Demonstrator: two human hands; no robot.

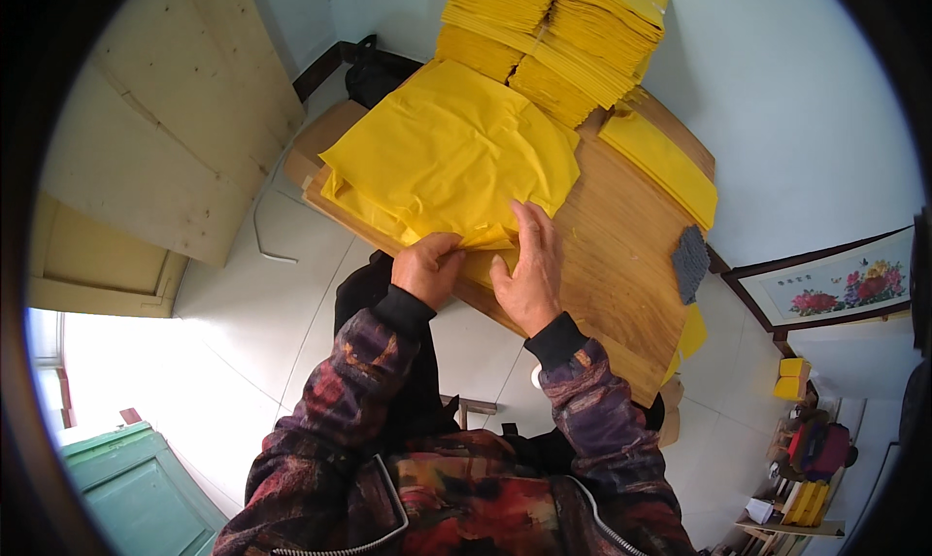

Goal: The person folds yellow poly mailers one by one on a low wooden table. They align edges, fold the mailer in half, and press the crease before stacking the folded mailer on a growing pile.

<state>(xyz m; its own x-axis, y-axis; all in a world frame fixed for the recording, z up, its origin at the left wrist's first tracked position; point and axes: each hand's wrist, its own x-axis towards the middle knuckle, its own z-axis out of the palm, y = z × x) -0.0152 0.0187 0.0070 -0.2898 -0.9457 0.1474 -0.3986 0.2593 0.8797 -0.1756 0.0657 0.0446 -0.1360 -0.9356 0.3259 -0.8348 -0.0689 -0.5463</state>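
A loose pile of thin yellow paper sheets (pixel 447 158) lies on a wooden table (pixel 621 265). My left hand (pixel 427 268) pinches the near edge of the top sheets, fingers curled around a fold. My right hand (pixel 529 274) lies flat on the same edge just to the right, fingers spread and pressing the paper down. Both forearms wear dark patterned sleeves with black cuffs.
Tall stacks of folded yellow paper (pixel 558 32) stand at the table's far end. More yellow sheets (pixel 665 168) lie along the right edge beside a dark grey pad (pixel 690 262). A black bag (pixel 374 70) sits behind the table. A framed flower picture (pixel 840 284) leans at right; wooden panels (pixel 165 129) stand at left.
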